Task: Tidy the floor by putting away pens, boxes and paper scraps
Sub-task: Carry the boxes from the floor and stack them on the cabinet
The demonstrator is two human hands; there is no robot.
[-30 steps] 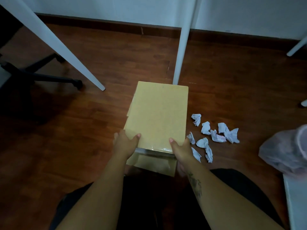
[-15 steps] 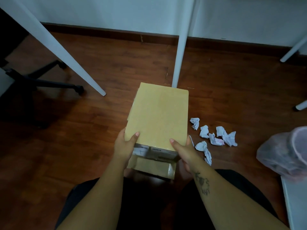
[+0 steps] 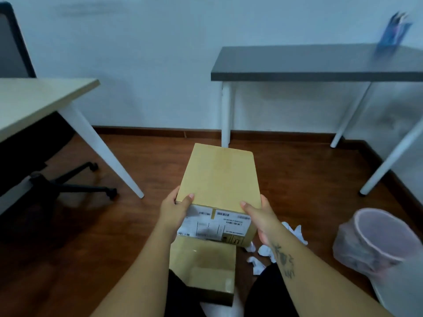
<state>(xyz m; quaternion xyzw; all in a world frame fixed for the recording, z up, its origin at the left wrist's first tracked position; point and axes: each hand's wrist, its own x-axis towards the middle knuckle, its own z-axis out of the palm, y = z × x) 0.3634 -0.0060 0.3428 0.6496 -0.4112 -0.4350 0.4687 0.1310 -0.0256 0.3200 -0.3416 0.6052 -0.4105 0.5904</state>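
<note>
A tan cardboard box [image 3: 218, 177] with a white shipping label on its near side is held up in front of me. My left hand [image 3: 175, 210] grips its near left corner, thumb on top. My right hand [image 3: 259, 217] grips its near right corner the same way. Below it a smaller cardboard box [image 3: 203, 268] lies on the floor between my knees. Several crumpled white paper scraps [image 3: 263, 250] lie on the floor, partly hidden behind my right forearm.
A waste bin [image 3: 377, 241] lined with a pink bag stands at the right. A dark-topped table [image 3: 320, 62] with white legs stands against the wall; a blue pen holder [image 3: 392, 33] sits on it. A light desk [image 3: 34, 101] and an office chair base [image 3: 68, 184] are at the left.
Both hands have lifted the large box off the smaller one, which now shows below it. My view has tilted up, bringing the tabletops and wall into sight.
</note>
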